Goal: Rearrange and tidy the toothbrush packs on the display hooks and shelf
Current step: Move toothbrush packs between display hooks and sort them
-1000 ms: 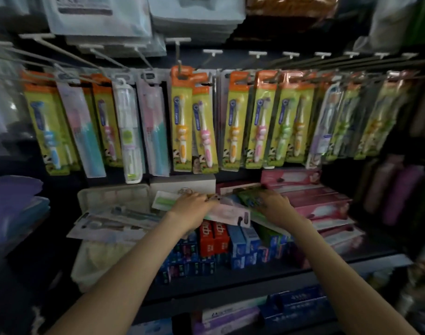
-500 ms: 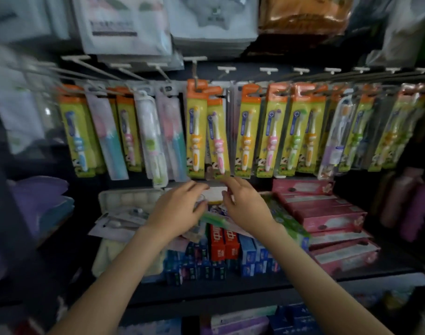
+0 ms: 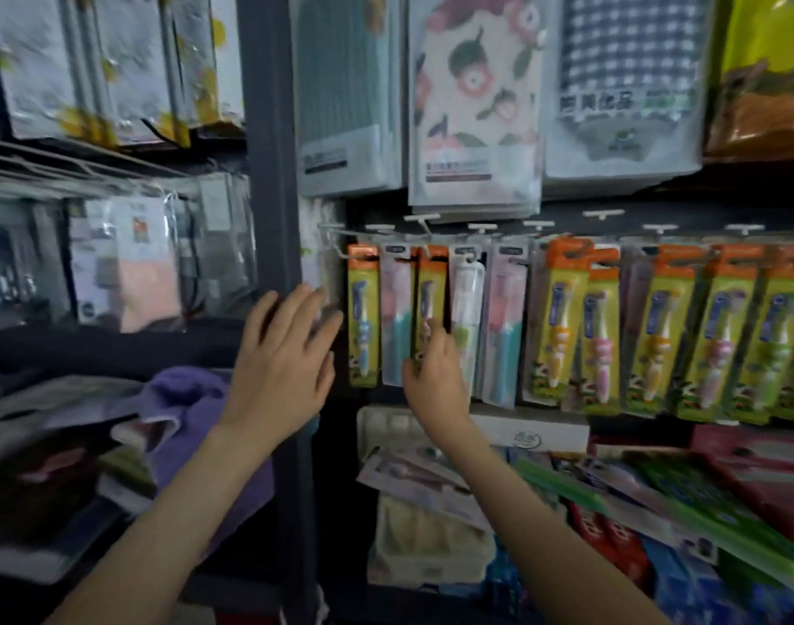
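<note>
Toothbrush packs hang in a row on white hooks (image 3: 424, 221). At the left end are a yellow pack with an orange top (image 3: 363, 318), a clear pink-and-teal pack (image 3: 394, 318), a second yellow pack (image 3: 429, 293) and a clear white pack (image 3: 468, 290). My right hand (image 3: 431, 376) grips the lower end of the second yellow pack, thumb on its left edge. Spread open with nothing in it, my left hand (image 3: 286, 358) hovers just left of the row, in front of a dark upright post (image 3: 268, 173). More yellow packs (image 3: 656, 336) hang further right.
Loose flat packs (image 3: 413, 473), a green pack (image 3: 620, 502) and pinkish-red boxes (image 3: 756, 462) lie on the shelf below. A white tray (image 3: 381, 426) stands under the hooks. Bagged cloths (image 3: 476, 97) hang above. Left of the post a purple towel (image 3: 183, 408) lies among other goods.
Both hands rose from the loose packs on the shelf to the left end of the hanging row. My view swung up and left. The right hand now grips a hanging yellow pack.
</note>
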A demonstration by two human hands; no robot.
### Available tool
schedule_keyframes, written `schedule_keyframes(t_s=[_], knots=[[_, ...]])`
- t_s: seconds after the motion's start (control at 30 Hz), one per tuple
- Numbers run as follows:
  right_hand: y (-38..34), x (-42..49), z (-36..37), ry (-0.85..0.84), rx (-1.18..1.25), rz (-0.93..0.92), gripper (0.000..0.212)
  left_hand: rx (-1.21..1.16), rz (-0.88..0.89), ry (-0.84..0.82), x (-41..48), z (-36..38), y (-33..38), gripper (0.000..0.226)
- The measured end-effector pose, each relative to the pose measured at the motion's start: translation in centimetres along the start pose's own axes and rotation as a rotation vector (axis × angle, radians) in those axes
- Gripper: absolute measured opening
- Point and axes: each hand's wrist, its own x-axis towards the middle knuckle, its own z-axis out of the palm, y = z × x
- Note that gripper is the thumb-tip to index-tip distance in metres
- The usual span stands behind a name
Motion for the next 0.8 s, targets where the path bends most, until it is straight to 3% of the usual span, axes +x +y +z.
schedule_keyframes(t_s=[0.23, 0.53, 0.67, 0.8], knots=[[-0.7, 5.2, 6.1, 0.070, -0.122, 0.128, 0.061, -0.147, 0.033, 0.103, -0.2, 1.1, -0.9, 0.029], [-0.8, 7.6, 7.6, 0.146, -0.114, 0.200, 0.049, -0.222, 0.042, 0.144, -0.2, 1.7, -1.1, 0.031], [-0.5, 7.3, 6.8, 0.180, -0.093, 0.140, 0.036, -0.231, 0.045, 0.161, -0.2, 1.7, -1.1, 0.031], [-1.1, 6.3, 5.2, 0.144, -0.172, 0.036, 0.040, -0.222, 0.043, 0.171, -0.2, 1.6, -0.9, 0.030]])
